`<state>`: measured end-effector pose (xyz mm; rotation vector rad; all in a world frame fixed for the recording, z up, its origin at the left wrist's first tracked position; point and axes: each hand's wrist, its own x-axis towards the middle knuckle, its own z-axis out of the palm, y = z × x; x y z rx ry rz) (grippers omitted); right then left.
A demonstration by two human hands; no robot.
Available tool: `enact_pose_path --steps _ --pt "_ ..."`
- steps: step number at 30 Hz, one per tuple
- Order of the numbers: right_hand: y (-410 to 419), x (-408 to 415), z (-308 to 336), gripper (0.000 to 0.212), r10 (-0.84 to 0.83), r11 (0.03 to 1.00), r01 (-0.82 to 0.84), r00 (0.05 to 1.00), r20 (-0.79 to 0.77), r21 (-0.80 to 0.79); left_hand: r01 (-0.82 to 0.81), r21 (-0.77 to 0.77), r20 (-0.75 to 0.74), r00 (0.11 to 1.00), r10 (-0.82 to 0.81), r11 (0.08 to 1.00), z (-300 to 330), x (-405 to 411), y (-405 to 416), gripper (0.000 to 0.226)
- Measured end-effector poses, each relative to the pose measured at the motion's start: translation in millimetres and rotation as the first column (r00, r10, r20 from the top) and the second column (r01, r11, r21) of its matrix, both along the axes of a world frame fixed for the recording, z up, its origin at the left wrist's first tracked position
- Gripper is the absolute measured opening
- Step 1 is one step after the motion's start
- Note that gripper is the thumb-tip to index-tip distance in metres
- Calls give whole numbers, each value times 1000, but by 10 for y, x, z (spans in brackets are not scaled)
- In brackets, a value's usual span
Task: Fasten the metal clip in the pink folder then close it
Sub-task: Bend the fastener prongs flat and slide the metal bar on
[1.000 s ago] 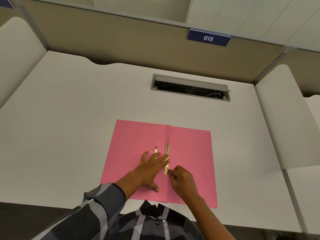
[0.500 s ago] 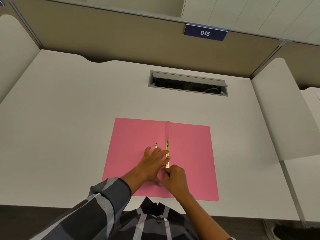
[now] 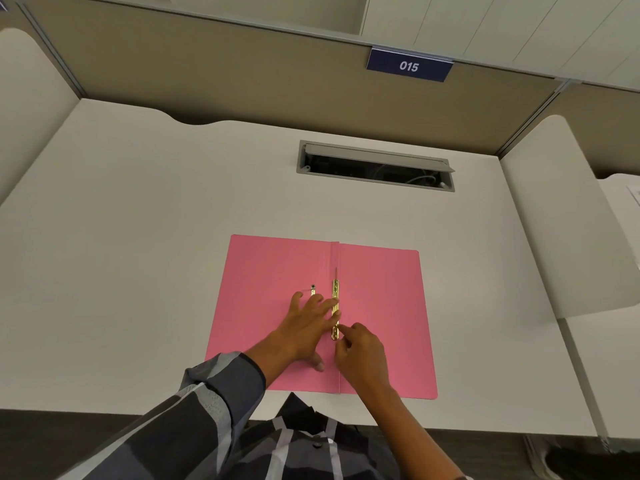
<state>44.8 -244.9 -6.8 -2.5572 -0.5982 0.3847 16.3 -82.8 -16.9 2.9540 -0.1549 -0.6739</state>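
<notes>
The pink folder [image 3: 377, 306] lies open and flat on the white desk, near its front edge. A gold metal clip bar [image 3: 335, 293] runs along the centre fold. A second small gold piece [image 3: 312, 289] sticks out on the left leaf, partly hidden under my fingers. My left hand [image 3: 306, 325] is spread flat on the left leaf, its fingertips pressing on the middle of the bar. My right hand [image 3: 360, 348] pinches the bar's near end with thumb and forefinger.
A grey cable hatch [image 3: 375, 166] stands open in the desk behind the folder. Tan partition walls with a blue "015" sign [image 3: 409, 66] close the back. White side panels [image 3: 568, 216] flank the desk on both sides.
My right hand's fingertips shifted slightly along the bar's near end. The left hand stays pressed on the folder. The camera view shifted a little.
</notes>
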Motion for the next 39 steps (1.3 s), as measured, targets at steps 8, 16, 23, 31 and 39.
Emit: enact_pose_path --steps 8,16,23,31,39 --pt "-54 16 -4 22 199 974 -182 973 119 -137 -1 3 -5 1000 1 1000 -5 3 5 119" --pt "-59 48 -89 8 192 979 -179 969 154 -95 -8 -1 -2 1000 8 1000 -23 13 5 119" --pt "-86 2 -207 11 125 992 -123 987 99 -27 -3 6 -6 1000 3 1000 -20 12 14 119" --pt "74 -47 -206 21 -76 994 81 995 -60 78 0 11 -2 1000 0 1000 12 8 3 119" --pt "113 -87 -167 19 -203 966 224 967 -153 131 1 16 7 1000 -1 1000 28 7 -1 119"
